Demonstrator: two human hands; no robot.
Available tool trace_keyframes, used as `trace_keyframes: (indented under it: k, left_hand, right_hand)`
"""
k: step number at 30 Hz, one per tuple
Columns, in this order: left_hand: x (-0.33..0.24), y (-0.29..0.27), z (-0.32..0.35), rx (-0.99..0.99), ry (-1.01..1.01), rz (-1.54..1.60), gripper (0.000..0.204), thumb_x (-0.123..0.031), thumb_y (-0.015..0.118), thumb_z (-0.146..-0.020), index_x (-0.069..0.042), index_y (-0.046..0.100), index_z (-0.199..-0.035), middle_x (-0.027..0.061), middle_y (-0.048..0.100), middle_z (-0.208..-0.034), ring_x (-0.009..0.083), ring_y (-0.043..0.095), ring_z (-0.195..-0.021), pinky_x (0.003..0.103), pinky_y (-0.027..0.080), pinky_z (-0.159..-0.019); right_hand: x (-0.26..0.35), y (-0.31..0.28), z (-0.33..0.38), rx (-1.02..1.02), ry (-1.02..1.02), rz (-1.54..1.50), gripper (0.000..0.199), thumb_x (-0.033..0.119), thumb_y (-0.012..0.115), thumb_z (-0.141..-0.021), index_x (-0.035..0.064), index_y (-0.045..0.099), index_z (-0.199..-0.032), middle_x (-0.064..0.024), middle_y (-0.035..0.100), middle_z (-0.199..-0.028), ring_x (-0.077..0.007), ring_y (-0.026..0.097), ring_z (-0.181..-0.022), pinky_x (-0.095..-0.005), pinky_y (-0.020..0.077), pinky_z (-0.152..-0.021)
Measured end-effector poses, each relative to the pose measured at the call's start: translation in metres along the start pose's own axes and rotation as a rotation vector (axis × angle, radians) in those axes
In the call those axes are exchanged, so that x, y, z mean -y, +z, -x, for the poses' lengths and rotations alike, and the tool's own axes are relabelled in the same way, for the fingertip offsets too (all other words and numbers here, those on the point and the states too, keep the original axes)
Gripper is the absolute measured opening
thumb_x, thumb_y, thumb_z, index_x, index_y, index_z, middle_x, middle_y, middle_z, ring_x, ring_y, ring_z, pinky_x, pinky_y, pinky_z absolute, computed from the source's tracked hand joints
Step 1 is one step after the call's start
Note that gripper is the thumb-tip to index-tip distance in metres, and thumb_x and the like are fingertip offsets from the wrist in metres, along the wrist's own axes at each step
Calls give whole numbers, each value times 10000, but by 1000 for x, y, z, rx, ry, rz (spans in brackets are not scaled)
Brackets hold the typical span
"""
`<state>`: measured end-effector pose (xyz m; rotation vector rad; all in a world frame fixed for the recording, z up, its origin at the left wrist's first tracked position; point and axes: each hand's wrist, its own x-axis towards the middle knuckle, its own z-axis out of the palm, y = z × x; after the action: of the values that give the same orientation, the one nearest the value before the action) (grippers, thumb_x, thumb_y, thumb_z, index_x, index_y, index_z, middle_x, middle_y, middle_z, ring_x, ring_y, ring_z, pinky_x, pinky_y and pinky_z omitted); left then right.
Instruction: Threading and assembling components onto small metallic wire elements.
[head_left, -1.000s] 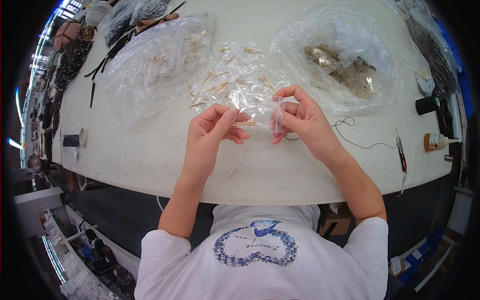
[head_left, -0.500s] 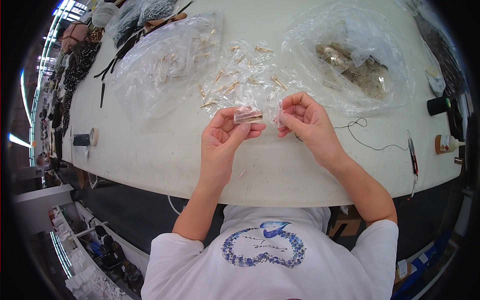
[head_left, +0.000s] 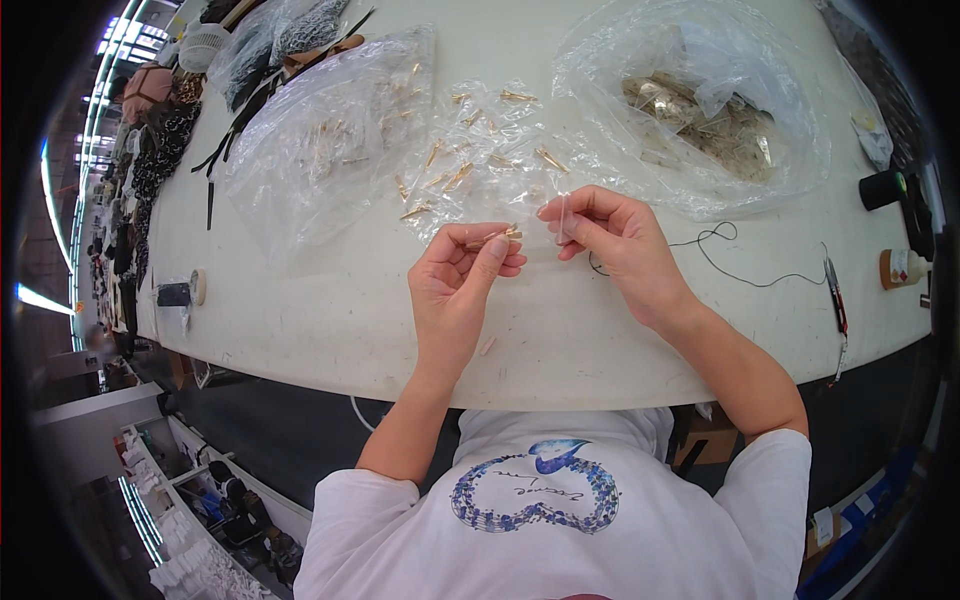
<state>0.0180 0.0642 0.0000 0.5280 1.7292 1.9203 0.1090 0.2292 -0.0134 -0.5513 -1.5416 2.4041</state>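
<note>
Biggest thing here is the smooth off-white worktop (head_left: pixel 570 340). At its far right there's a large crumpled clear plastic bag (head_left: pixel 785 75) with brownish stuff inside, and at far left another crumpled clear bag (head_left: pixel 310 160) with gold bits showing through. Between them: a loose spread of small clear plastic packets (head_left: pixel 470 165) with gold pieces.

Just this side of those, the left hand (head_left: pixel 452 285) has its grip closed, thumb over curled fingers. The right hand (head_left: pixel 617 235) is a tight pinch, thumb against fingers, on a thin clear plastic sleeve (head_left: pixel 563 213), pretty wrinkled. Smallest are the slim, shiny gold-coloured metal pieces (head_left: pixel 512 231) in the left grip, ends poking past the thumb.
</note>
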Motion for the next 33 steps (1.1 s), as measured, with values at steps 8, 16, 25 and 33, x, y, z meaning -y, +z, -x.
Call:
trace_keyframes:
  k: [8, 16, 25, 33]
  left_hand:
    - [1, -9, -2, -24, 7, -163, 142, -100, 640, -939, 38, 650, -968, 113, 688, -819, 147, 668, -688, 254, 541, -607]
    - [3, -4, -2, 15, 55, -157, 146, -97, 618, -952, 33, 634, -1019, 97, 681, -862, 142, 660, -790, 275, 526, -712]
    - [13, -9, -1, 151, 35, -171, 103, -92, 609, -956, 5, 620, -989, 73, 675, -892, 121, 648, -809, 273, 516, -750]
    - [10, -11, 6, 63, 69, -108, 85, -65, 624, -940, 11, 626, -978, 56, 665, -903, 116, 652, -847, 256, 519, -787]
  right_hand:
    - [8, -3, 3, 162, 34, 31, 180, 53, 529, -940, 3, 684, -1015, -80, 690, -1071, -93, 590, -869, -282, 517, -785]
    - [7, -3, 2, 178, 12, 72, 229, 93, 521, -971, 17, 677, -1119, -66, 666, -1172, -78, 588, -873, -266, 518, -776]
    - [0, 6, 9, 222, -72, 259, 295, 53, 522, -951, 59, 675, -1203, 8, 607, -827, -60, 564, -791, -231, 480, -715]
    - [-4, 1, 5, 121, -208, 374, 285, 29, 543, -930, 76, 699, -1164, -31, 615, -896, -68, 553, -762, -221, 464, -705]
